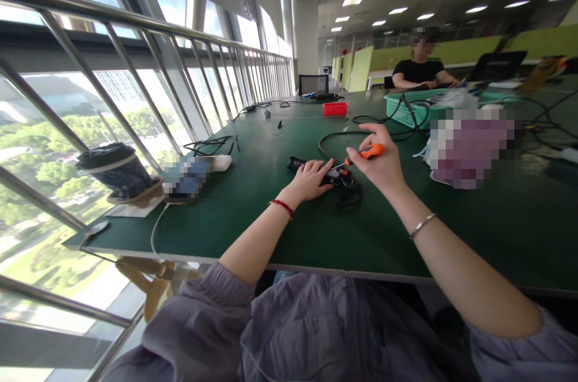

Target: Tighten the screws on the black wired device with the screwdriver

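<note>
An orange-and-black screwdriver (371, 152) is held in my right hand (382, 165), its thin metal shaft slanting down to the left. The shaft reaches a black elongated device (335, 176) with a small orange-red part, lying on the green table. Over this device rests my left hand (311, 180), fingers and thumb closed about its body and holding it against the tabletop. Part of the device is hidden under that hand; one black end (295, 163) sticks out to the left. A dark cable (350, 195) bunches up just below it.
On the green table (226, 213) stand a lidded cup (120, 171) at left, a small red basket (335, 109) at the back and a teal basket (401, 111) at right. Black cables (325, 138) trail across. Across the table sits another person (419, 66). A metal railing (176, 33) runs along the left.
</note>
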### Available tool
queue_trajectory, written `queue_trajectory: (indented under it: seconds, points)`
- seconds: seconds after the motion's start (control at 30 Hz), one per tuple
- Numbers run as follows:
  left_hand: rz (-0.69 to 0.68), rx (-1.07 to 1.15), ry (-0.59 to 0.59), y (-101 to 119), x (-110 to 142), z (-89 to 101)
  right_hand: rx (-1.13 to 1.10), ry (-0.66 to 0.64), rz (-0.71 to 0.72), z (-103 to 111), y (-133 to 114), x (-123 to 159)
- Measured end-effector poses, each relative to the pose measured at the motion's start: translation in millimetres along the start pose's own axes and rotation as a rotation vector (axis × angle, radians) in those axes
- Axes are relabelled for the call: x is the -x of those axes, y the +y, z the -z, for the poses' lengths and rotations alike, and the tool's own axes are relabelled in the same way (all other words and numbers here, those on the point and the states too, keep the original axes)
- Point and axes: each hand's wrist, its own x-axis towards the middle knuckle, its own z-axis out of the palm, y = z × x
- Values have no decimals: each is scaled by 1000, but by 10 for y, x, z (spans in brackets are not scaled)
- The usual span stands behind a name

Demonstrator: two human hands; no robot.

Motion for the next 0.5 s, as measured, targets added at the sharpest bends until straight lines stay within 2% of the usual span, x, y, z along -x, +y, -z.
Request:
queue_trajectory:
  seconds: [0.2,0.4,0.5]
  points:
    - [4,5,-3,7,-2,3,-20,-97,-13,20,-85,23]
    - [-1,-1,-3,-10,-12,-23,-89,-45,89,-20,-18,13]
    - [4,-9,1,-17,-19,-33,-71,-55,69,-30,24,5]
